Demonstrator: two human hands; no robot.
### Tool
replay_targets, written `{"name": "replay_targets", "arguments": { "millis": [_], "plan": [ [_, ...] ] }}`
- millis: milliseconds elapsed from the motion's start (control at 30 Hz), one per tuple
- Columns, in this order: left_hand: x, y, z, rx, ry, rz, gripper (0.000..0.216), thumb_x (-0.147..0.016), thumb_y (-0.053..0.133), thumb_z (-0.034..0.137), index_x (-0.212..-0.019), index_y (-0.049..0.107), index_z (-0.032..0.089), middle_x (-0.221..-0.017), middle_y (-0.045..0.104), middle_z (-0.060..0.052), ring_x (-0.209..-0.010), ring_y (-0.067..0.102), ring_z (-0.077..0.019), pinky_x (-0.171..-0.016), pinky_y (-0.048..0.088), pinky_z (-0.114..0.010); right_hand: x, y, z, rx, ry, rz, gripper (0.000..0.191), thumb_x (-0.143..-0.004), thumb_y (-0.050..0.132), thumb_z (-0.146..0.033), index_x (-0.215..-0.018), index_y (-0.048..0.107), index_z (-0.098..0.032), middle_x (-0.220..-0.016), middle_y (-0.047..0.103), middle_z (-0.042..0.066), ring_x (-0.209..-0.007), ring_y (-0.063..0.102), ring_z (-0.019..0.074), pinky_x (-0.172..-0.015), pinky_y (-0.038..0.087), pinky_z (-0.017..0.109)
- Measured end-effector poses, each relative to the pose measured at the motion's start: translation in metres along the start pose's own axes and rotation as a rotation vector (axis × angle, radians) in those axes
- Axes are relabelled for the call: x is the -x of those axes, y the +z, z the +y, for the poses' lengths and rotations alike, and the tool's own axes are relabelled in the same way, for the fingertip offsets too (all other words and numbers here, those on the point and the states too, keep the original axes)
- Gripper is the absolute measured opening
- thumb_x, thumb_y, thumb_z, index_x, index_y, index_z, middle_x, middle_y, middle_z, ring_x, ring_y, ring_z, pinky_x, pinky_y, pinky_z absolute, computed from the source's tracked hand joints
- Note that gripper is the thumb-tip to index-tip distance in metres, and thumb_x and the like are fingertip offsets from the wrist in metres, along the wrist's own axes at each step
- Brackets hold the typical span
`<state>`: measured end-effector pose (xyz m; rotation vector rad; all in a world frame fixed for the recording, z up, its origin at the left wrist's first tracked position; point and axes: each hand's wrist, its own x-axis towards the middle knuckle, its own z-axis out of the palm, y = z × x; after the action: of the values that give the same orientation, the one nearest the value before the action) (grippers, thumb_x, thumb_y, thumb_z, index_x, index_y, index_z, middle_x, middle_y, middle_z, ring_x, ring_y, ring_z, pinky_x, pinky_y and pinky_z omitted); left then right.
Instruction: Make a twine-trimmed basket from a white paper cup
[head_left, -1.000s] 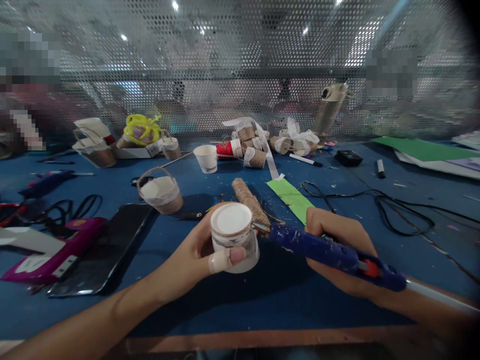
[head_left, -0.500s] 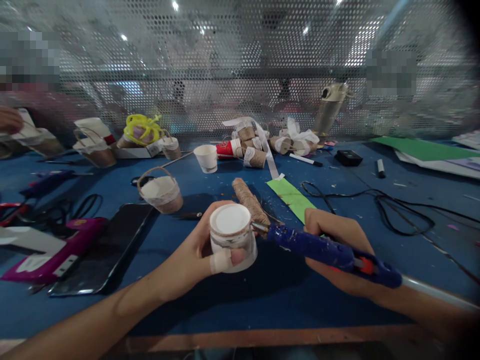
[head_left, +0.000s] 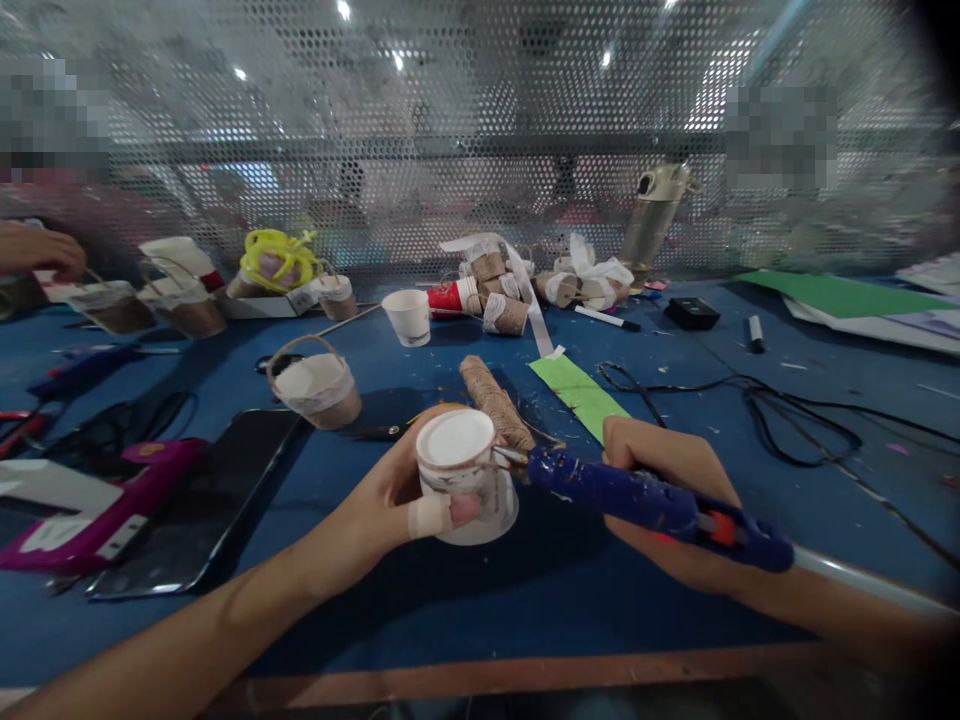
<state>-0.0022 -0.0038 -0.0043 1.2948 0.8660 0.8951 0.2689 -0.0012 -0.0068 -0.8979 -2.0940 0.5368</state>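
Observation:
An upside-down paper cup [head_left: 480, 500] is held in my left hand [head_left: 409, 505], with the thumb, wrapped in a bandage, across its side. My right hand [head_left: 671, 490] is wrapped round a blue glue gun [head_left: 611, 490] that has a clear glue stick [head_left: 862, 580] in its rear end. The metal nozzle is at the cup's upper rim, on the right side; I cannot tell whether it touches. Behind the cup lies a roll of brown twine [head_left: 495, 400]. Scissors [head_left: 382, 432], partly hidden by my left hand, lie beside a small twine-handled basket [head_left: 319, 390].
A black phone [head_left: 217, 500] and a purple-and-white box [head_left: 127, 500] lie at left. Further back are a white paper cup [head_left: 409, 317], several small baskets [head_left: 502, 312] and yellow cord [head_left: 277, 258]. Green paper [head_left: 577, 395] and a black cable [head_left: 795, 440] lie right. Another person's hand [head_left: 45, 250] is far left.
The cup has tilted and turned slightly in my left hand while the nozzle stays by its rim. At far left, the other person's hand has moved right, onto a small basket's handle.

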Motion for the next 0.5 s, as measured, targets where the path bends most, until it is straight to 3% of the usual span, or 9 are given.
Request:
{"name": "replay_targets", "arguments": {
  "millis": [267,500],
  "plan": [
    [0.0008,0.0033,0.0018,0.017,-0.028,0.037,0.059,-0.072,0.087,0.04,-0.122,0.057,0.026,-0.111,0.07,-0.005,-0.104,0.063,-0.0282,-0.084,0.048,-0.032,0.0004,0.0003,-0.0008,-0.031,0.0,-0.003,0.03,-0.078,0.063,-0.012,-0.071,0.036,-0.024,-0.064,0.043,-0.004,-0.055,0.039,0.012,-0.052,0.03,0.028],
    [-0.0007,-0.0006,0.0008,0.104,-0.011,-0.034,0.053,-0.073,0.085,0.036,-0.119,0.06,0.025,-0.114,0.072,-0.007,-0.109,0.066,-0.0325,-0.088,0.05,-0.037,-0.0009,-0.0005,0.0046,-0.01,0.049,0.002,0.03,-0.076,0.06,-0.008,-0.069,0.035,-0.023,-0.063,0.044,-0.004,-0.055,0.04,0.012,-0.052,0.03,0.029]
  ]
}}
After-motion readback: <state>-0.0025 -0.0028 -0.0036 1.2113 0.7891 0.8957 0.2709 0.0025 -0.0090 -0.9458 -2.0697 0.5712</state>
